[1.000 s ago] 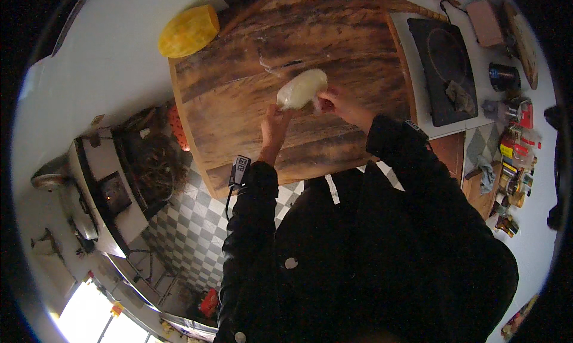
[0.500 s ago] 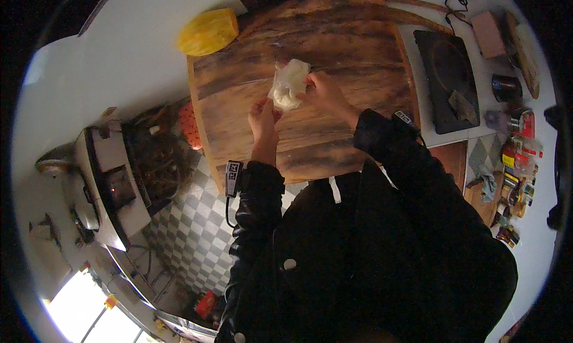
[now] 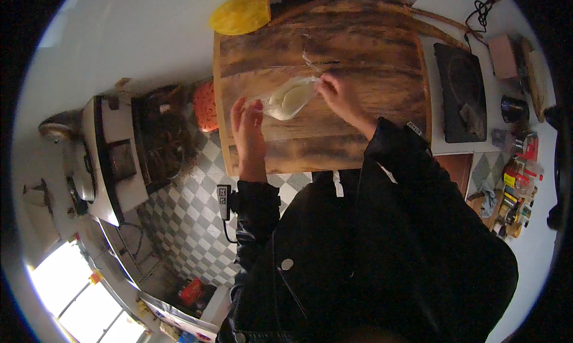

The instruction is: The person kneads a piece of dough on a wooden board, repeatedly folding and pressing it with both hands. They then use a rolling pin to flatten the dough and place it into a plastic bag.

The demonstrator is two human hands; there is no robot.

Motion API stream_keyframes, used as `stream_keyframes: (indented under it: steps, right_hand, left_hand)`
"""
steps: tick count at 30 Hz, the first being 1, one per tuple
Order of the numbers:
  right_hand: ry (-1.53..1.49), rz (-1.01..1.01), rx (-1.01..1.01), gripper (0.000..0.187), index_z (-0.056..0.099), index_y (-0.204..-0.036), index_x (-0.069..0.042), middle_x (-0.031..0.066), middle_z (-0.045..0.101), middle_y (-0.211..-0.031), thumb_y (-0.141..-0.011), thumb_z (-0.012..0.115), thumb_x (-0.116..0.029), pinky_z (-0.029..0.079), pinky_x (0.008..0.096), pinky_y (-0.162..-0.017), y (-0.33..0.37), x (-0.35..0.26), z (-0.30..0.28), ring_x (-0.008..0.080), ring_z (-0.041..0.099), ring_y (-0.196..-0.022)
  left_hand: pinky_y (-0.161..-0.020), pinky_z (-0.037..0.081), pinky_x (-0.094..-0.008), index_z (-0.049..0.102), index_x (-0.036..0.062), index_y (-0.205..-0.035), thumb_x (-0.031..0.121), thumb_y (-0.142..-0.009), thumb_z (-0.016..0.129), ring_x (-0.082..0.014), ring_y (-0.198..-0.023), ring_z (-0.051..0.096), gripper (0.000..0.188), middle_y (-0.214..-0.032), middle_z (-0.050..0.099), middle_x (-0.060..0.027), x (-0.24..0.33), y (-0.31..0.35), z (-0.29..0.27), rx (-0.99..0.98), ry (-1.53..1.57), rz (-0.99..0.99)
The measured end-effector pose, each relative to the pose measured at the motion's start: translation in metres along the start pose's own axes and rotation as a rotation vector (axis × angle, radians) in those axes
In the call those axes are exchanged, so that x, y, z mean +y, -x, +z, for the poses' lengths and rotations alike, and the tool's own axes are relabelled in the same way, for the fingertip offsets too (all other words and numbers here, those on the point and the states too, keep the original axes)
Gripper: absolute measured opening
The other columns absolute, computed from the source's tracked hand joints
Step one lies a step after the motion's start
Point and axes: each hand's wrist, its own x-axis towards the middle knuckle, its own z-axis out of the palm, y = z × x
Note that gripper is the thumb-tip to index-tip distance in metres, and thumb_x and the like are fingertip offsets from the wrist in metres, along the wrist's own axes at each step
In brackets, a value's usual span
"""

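Note:
A clear plastic bag (image 3: pixel 288 100) with a pale, cream-coloured lump inside, perhaps dough, is stretched between my two hands over the wooden table. My left hand (image 3: pixel 249 128) pinches the bag's left end with closed fingers. At the upper right end, my right hand (image 3: pixel 339 94) grips the plastic between thumb and fingers. Beyond the bag, a thin clear scrap (image 3: pixel 307 58) that looks like plastic lies on the tabletop. What exactly the lump is cannot be made out through the plastic.
The wooden table (image 3: pixel 382 74) has a yellow rounded object (image 3: pixel 240 14) at its far left corner. To the right, a black cooktop (image 3: pixel 458 92) rests on a white counter, with jars and packets (image 3: pixel 516 188) nearer me. A red dotted seat (image 3: pixel 206 106) stands by the left edge.
My hands have moved apart, and the bag, bunched up before, is now stretched out between them. The view has shifted, so the table sits farther right in it.

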Motion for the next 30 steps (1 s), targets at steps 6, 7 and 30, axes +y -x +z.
stream_keyframes:
  steps: [6,7,30]
  right_hand:
    - [0.242,-0.657,0.132,0.014,0.059,-0.084,0.000,0.0116,0.058,-0.080,-0.085,0.063,-0.013,0.046,0.0339,-0.065,0.033,-0.005,0.040,0.0278,0.058,-0.075]
    - [0.165,-0.589,0.074,0.014,0.060,-0.085,0.000,0.0117,0.058,-0.082,-0.085,0.063,-0.014,0.046,0.0352,-0.067,0.034,-0.006,0.047,0.0286,0.058,-0.077]
    - [-0.125,-0.250,-0.264,0.023,0.063,-0.113,-0.007,0.0111,0.065,-0.105,-0.094,0.056,-0.019,0.047,0.0336,-0.082,0.028,0.028,0.078,0.0228,0.061,-0.098]
  left_hand:
    - [-0.090,0.045,-0.0314,0.045,0.0037,-0.132,0.006,-0.090,0.056,-0.0185,-0.099,0.058,0.044,-0.108,0.062,-0.0095,-0.028,0.026,-0.010,-0.193,-0.142,-0.095]
    - [-0.090,0.044,-0.0310,0.044,0.0037,-0.133,0.004,-0.089,0.056,-0.0184,-0.098,0.058,0.045,-0.108,0.061,-0.0091,-0.032,0.030,-0.009,-0.235,-0.159,-0.073]
    - [-0.074,0.039,-0.0238,0.056,0.0141,-0.107,0.005,-0.085,0.065,-0.0066,-0.083,0.051,0.026,-0.092,0.053,0.0053,-0.034,0.029,-0.024,-0.036,0.081,-0.189]
